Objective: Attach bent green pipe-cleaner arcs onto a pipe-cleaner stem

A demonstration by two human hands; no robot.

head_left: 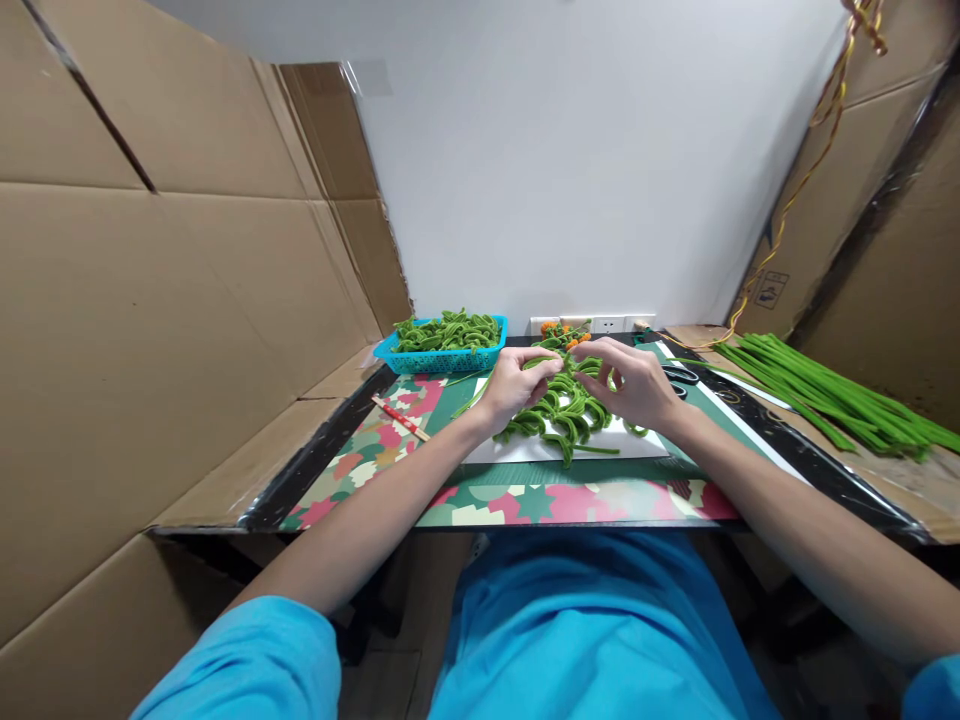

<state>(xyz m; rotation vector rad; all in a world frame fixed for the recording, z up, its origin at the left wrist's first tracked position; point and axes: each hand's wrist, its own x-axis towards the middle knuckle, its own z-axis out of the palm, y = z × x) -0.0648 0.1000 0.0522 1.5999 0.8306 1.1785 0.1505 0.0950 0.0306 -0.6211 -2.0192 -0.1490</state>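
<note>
My left hand (519,388) is closed in a pinch, thumb against forefinger, on a green pipe cleaner (474,402) whose length slants out to the lower left. My right hand (628,382) is just to its right, fingers curved and thumb apart from the forefinger, close to the pinched tip. Whether its fingertips touch the stem is hard to make out. Beneath both hands many curled green pipe cleaner pieces (571,415) lie in a loose pile on a white sheet (491,452). One short straight piece (598,450) lies near the sheet's front edge.
A blue basket (442,360) of green curled pieces (457,330) stands back left. Orange balls on green stems (574,334) lie behind my hands. Scissors (681,375) and long green pipe cleaners (840,395) lie right. A red-patterned stick (401,418) lies left. Cardboard walls (187,300) flank the table.
</note>
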